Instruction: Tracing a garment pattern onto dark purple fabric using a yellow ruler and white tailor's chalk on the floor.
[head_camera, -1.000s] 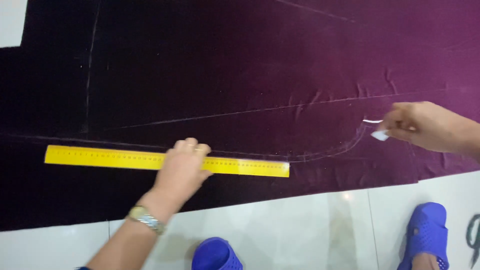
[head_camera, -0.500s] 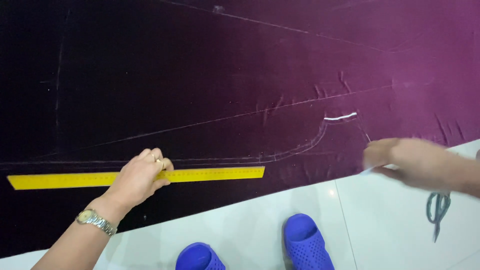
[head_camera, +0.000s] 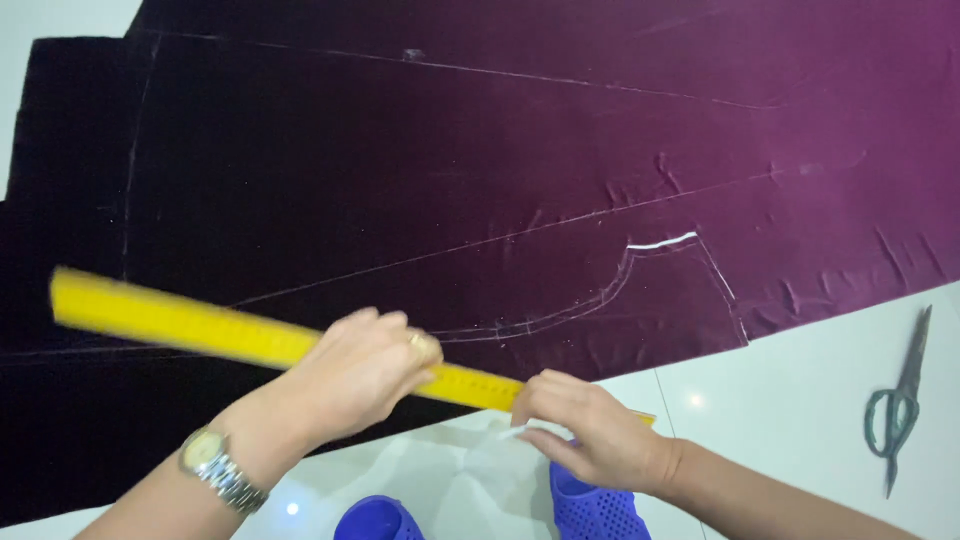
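in the head view, a long yellow ruler (head_camera: 250, 335) slants across the lower left of the picture, its left end higher and blurred, its right end lower, near the edge of the cloth. the left hand (head_camera: 355, 375) lies over the middle of the ruler with its fingers curled down around it, gripping it; a ring shows on one finger and a metal wristwatch (head_camera: 220, 470) sits on the wrist. the ruler runs out from under this hand on both sides, the longer part to the left. the right hand (head_camera: 585, 430) is just beside the ruler's right end, touching it from below, with its fingers bent; a small pale thing shows at its fingertips, but it is too blurred to tell what it is or whether the hand pinches it. the two hands are close together, the ruler passing between them. under the ruler spreads a wide dark purple velvet cloth (head_camera: 500, 150) flat on a white tiled floor (head_camera: 800, 400), with thin white chalk lines (head_camera: 660, 243) drawn on it, one short stroke brighter than the rest, above and to the right of the right hand. a pair of scissors (head_camera: 900, 400) lies on the floor, well apart to the right. two blue slippers (head_camera: 590, 510) show at the bottom edge, below the hands.
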